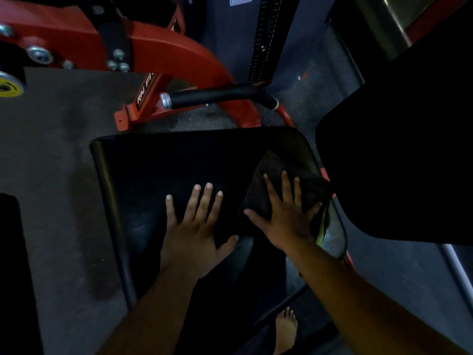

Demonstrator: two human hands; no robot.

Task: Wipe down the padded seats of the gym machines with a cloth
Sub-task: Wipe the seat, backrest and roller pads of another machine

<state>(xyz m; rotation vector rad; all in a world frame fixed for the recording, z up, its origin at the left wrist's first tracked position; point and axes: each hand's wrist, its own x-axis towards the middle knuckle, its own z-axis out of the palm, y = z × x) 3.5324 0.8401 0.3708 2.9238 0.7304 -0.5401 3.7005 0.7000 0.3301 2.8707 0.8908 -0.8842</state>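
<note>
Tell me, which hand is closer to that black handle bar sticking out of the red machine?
Right. The right hand presses the cloth on the seat, below the handle bar. The left hand lies flat on the seat, nearer the person.

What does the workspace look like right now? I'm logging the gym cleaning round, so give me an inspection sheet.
Surface: black padded seat, dark and glossy; cleanliness cannot be judged in this light.
Job's things: dark cloth lies on the seat's right part.
Clutter: nothing seen.
Grippers: left hand rests flat on the seat, fingers spread; right hand presses the cloth with straight fingers.
Cables: nothing seen.
Surroundings: red machine frame beyond the seat, black handle bar, second black pad at right, weight stack, grey floor, a bare foot below.
</note>
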